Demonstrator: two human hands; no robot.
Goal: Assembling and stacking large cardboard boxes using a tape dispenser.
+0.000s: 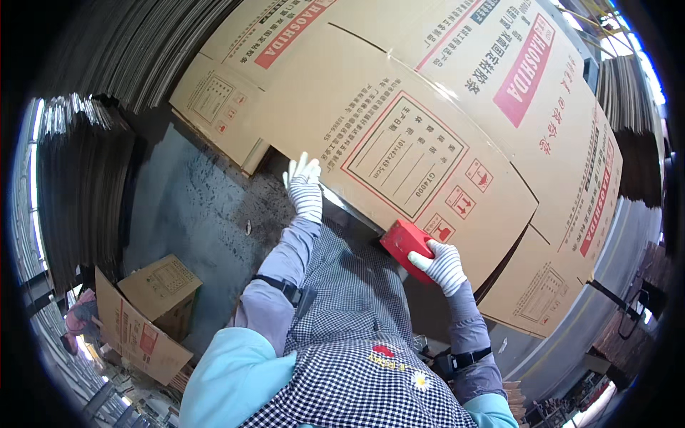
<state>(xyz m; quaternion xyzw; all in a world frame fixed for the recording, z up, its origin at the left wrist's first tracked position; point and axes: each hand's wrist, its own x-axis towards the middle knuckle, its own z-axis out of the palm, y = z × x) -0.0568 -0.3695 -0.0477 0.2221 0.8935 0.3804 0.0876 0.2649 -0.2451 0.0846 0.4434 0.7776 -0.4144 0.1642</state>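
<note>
A large printed cardboard sheet (342,107), brown with red and dark printing and slotted flaps, lies flat before me. My left hand (305,189), in a striped white and grey glove, is at the sheet's near edge beside a cut-out notch. Its fingers stretch forward and hold nothing. At the near edge further right, my right hand (442,265), gloved the same way, grips a red block (405,246) with the thumb across it. The block sits against the edge of the sheet; whether it touches the cardboard, I cannot tell.
Tall stacks of flat cardboard stand at the far left (85,192) and far right (628,121). An opened carton (160,292) rests on the grey, stained floor (207,207) at lower left. Another person (80,317) is beyond it.
</note>
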